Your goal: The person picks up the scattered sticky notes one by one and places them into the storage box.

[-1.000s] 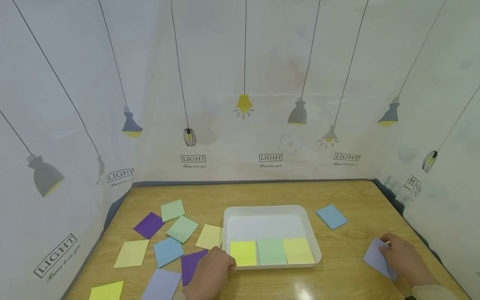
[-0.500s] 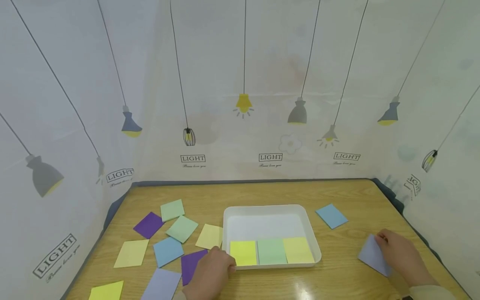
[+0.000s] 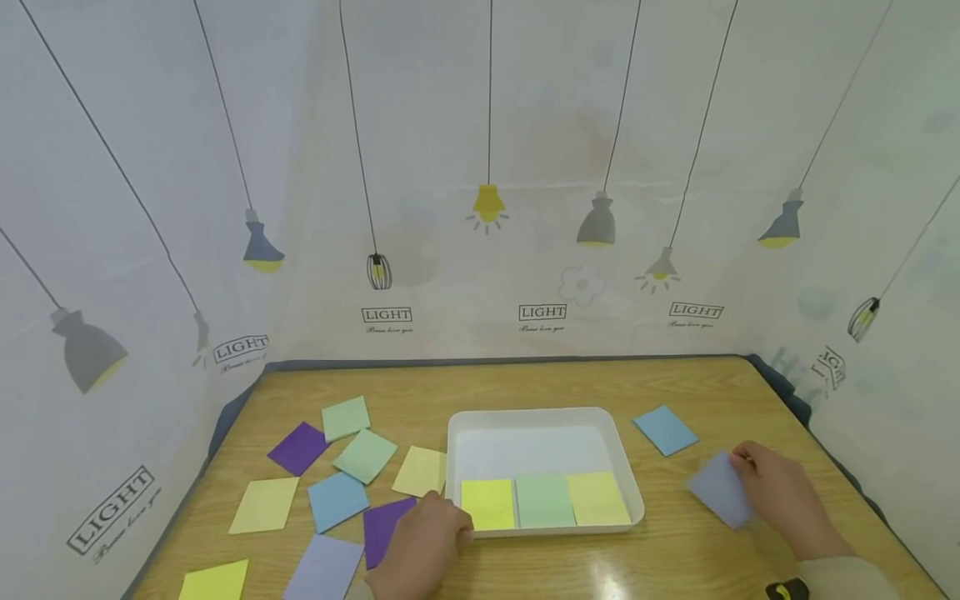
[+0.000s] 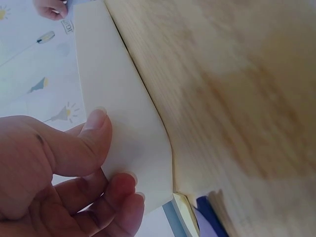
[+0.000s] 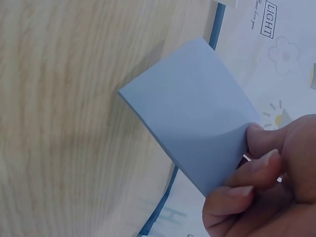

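In the head view, a white tray (image 3: 525, 414) sits mid-table, with yellow (image 3: 487, 504), green (image 3: 545, 502) and pale yellow (image 3: 600, 498) sticky note pads in a row along its near side. My left hand (image 3: 423, 546) holds the tray's near left corner; in the left wrist view, its thumb and curled fingers lie against the tray wall (image 4: 123, 98). To the right of the tray, my right hand (image 3: 783, 500) pinches a lavender sticky note pad (image 3: 720, 492) by one edge. The right wrist view shows this pad (image 5: 190, 106) tilted above the table, thumb and fingers at its corner.
Left of the tray lie several loose pads, among them purple (image 3: 298, 448), blue (image 3: 337, 502), lavender (image 3: 324, 567), pale yellow (image 3: 262, 505) and green (image 3: 345, 418). A blue pad (image 3: 665, 430) lies right of the tray. A lamp-patterned cloth (image 3: 450, 108) surrounds the wooden table (image 3: 547, 567).
My right hand has moved left and away from me, towards the tray, carrying the lavender sticky note pad. My left hand stays at the tray corner.
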{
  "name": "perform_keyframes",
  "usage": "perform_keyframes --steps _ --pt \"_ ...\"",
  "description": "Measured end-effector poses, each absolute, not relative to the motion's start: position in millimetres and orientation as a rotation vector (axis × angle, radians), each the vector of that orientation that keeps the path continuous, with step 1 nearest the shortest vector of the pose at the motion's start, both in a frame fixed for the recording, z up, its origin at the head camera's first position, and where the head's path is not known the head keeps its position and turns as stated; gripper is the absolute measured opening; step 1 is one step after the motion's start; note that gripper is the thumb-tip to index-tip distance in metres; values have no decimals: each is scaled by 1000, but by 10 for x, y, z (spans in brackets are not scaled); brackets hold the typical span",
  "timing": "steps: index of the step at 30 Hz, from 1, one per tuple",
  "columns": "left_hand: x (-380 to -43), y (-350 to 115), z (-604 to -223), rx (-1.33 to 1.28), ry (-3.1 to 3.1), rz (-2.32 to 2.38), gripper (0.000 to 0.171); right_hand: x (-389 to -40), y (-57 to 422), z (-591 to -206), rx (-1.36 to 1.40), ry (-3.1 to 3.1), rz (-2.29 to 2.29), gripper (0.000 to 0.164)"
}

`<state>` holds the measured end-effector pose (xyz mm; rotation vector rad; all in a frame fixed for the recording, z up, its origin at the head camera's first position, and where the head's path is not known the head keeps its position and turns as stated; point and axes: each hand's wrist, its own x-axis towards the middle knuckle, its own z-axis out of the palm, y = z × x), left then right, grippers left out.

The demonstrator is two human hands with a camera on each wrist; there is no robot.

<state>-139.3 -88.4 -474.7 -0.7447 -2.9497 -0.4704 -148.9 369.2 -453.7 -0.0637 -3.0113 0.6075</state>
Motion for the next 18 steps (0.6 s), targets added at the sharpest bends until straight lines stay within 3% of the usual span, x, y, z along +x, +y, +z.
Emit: perform_keyframes --steps 18 --pt "-1395 -878 -4729 -756 -2947 -470 5 -1687 3282 -4446 -67 -2903 691 27"
